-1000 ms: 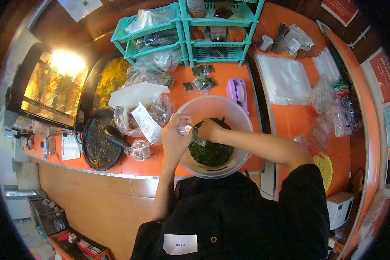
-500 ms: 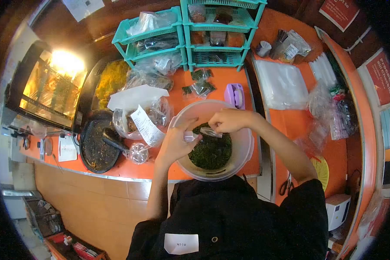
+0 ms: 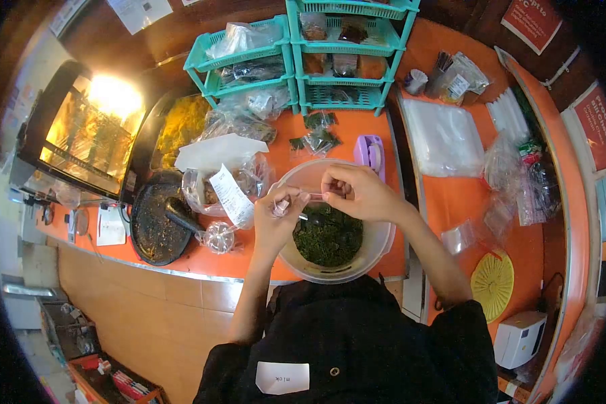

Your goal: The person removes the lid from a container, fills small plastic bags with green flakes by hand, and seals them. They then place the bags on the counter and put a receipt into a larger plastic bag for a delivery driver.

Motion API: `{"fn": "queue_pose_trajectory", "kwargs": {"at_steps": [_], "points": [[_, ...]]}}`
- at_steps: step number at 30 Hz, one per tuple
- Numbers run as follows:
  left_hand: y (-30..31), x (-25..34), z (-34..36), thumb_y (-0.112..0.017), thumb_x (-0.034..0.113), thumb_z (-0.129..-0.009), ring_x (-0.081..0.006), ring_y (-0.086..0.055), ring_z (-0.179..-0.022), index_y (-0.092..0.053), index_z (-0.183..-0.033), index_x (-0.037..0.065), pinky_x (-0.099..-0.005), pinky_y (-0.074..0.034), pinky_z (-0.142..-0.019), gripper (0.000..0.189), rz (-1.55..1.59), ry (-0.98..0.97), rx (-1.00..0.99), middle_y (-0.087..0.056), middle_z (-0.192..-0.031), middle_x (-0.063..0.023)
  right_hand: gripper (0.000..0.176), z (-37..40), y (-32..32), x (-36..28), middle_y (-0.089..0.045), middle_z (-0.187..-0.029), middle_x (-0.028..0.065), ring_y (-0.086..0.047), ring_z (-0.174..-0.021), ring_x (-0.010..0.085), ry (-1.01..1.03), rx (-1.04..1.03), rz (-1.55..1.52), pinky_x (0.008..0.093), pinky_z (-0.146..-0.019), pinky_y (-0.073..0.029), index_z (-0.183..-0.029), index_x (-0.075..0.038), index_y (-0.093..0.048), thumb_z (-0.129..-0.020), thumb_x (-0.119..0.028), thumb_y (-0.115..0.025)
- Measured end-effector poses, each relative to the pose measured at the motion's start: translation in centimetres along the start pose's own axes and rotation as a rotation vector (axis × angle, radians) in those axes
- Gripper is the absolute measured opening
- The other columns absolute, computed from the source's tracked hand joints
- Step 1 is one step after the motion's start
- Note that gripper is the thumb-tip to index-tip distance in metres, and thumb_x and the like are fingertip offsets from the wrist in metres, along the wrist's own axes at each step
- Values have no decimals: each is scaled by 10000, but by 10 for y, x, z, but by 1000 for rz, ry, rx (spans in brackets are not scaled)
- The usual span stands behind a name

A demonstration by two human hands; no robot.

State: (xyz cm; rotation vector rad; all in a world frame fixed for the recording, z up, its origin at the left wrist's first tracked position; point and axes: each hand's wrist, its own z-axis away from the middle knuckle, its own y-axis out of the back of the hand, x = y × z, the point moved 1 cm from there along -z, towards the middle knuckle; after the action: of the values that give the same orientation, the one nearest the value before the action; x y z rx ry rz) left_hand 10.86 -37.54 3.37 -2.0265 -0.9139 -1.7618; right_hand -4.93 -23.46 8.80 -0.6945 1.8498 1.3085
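Head view: the left hand (image 3: 274, 222) and right hand (image 3: 358, 193) each pinch one end of a small clear bag (image 3: 308, 197), stretched between them just above the bowl (image 3: 301, 175) of dark leaves (image 3: 330, 239) on the counter (image 3: 451, 195). The step looks like pressing the bag's top shut. It is best done with the bag held level over the bowl while the fingertips run along the whole strip.

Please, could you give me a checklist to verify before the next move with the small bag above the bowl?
1. Grip: left hand and right hand both pinch the small bag: ok.
2. Small bag is above the bowl, not outside it: ok.
3. Bag mouth open or sealed: cannot tell.
4. Green leaves lie in the bowl: ok.
5. Tape dispenser stands close behind the bowl, probably within reach: ok.
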Motion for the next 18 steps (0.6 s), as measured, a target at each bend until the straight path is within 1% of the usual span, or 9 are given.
{"fn": "queue_pose_trajectory", "kwargs": {"at_steps": [2, 4, 7, 10, 13, 18], "points": [[-1, 0, 1, -769, 86, -894, -35, -425, -645, -716, -907, -18, -222, -343, -575, 117, 53, -33, 34, -584, -730, 35, 132, 1, -3, -2, -592, -795, 105, -618, -738, 244, 25, 68, 20, 364, -682, -499, -886, -26, -589, -855, -110, -686], [-1, 2, 2, -774, 83, -890, -31, -416, -636, -710, -908, -26, -215, -328, -567, 127, 72, -16, 59, -565, -721, 44, 127, 2, -6, -4, -601, -801, 117, -633, -754, 265, 57, 126, 38, 376, -700, -511, -889, -25, -588, -856, -110, -677], [-1, 14, 3, -781, 76, -885, -23, -389, -625, -711, -916, -25, -209, -295, -553, 126, 44, -9, 99, -535, -708, 56, 115, 4, -8, -8, -614, -814, 126, -642, -767, 277, 65, 168, 71, 386, -713, -517, -878, -26, -584, -849, -97, -669], [-1, 21, 4, -781, 61, -880, -18, -365, -617, -717, -917, -15, -211, -265, -544, 106, 31, -30, 124, -513, -698, 62, 126, 4, -7, -11, -621, -823, 123, -638, -763, 285, 22, 168, 48, 394, -714, -514, -866, -26, -579, -841, -98, -679], [-4, 22, 6, -773, 42, -878, -16, -349, -610, -721, -915, -7, -216, -248, -539, 80, 15, -63, 134, -498, -689, 63, 116, 3, -11, -16, -595, -826, 82, -600, -694, 212, 110, 210, 64, 327, -652, -497, -893, -17, -584, -852, -58, -685], [-8, 17, 10, -755, 10, -877, -20, -354, -605, -727, -921, -8, -220, -254, -541, 55, 9, -122, 176, -495, -688, 59, 126, 4, -18, -21, -624, -851, 108, -630, -729, 266, 106, 262, 91, 350, -669, -511, -895, -23, -589, -838, -70, -691]]}}
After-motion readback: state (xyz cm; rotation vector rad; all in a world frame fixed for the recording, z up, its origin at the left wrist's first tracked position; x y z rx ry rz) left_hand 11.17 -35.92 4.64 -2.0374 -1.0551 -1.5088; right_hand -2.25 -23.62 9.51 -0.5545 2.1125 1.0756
